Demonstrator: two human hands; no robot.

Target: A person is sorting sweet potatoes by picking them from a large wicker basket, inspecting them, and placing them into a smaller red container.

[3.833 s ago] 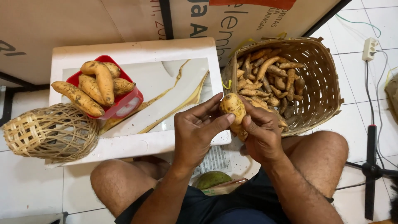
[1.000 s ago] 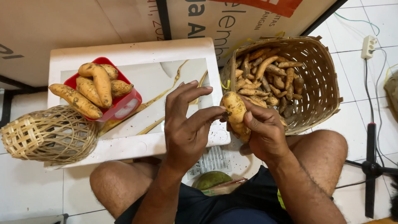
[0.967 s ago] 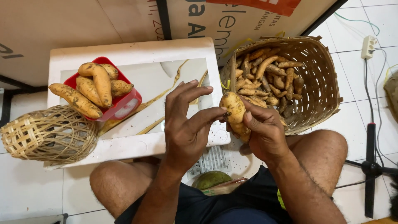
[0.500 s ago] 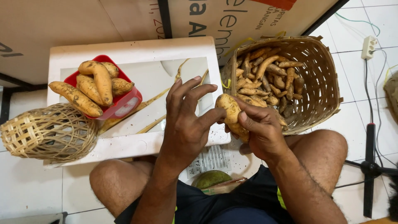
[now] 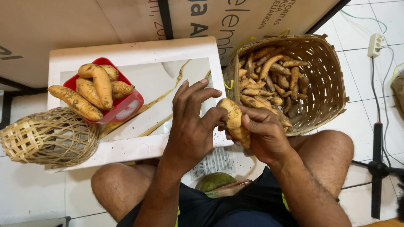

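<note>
Sweet potato (image 5: 235, 122) clamped in right hand (image 5: 263, 136) grip, left hand (image 5: 191, 126) fingers spread apart, thumb touching it

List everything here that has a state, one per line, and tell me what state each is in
sweet potato: held in both hands, above the table edge
left hand: fingers spread, thumb on the sweet potato
right hand: wrapped around the sweet potato
large woven basket: upright, partly filled with sweet potatoes
red tray: heaped with four sweet potatoes
small woven basket: lying on its side
white low table: flat, speckled with dirt
</note>
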